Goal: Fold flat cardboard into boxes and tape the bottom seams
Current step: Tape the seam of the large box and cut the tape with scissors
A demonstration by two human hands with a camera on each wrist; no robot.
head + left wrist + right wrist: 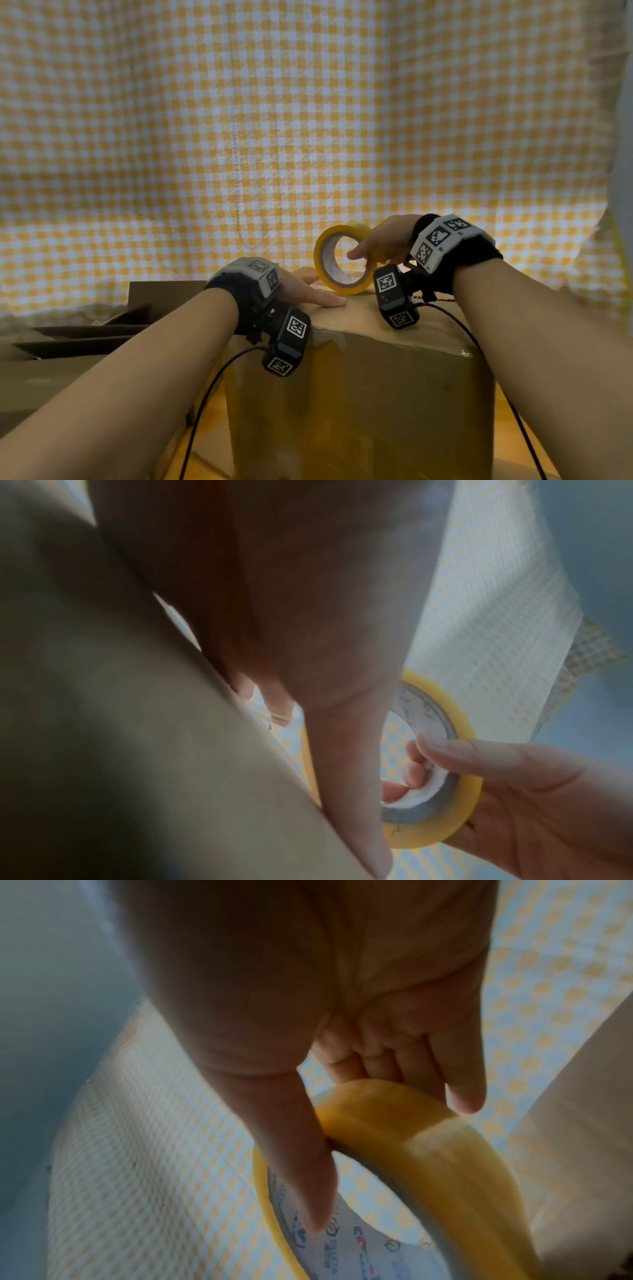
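Observation:
A brown cardboard box [363, 383] stands folded up before me, its top face toward my hands. My left hand [315, 291] lies flat on that face with straight fingers pressing down; the left wrist view shows the same fingers [349, 791] against the cardboard [120, 723]. My right hand [380, 243] grips a yellow tape roll [342, 263] standing on edge at the far side of the box top, thumb inside the core. In the right wrist view the thumb [301, 1164] hooks into the roll [428, 1164].
More brown cardboard, open and flat pieces [89, 329], lies to the left of the box. A yellow-and-white checked cloth [274, 120] covers the table and hangs behind. Black cables [205, 394] run from both wrist cameras down past the box.

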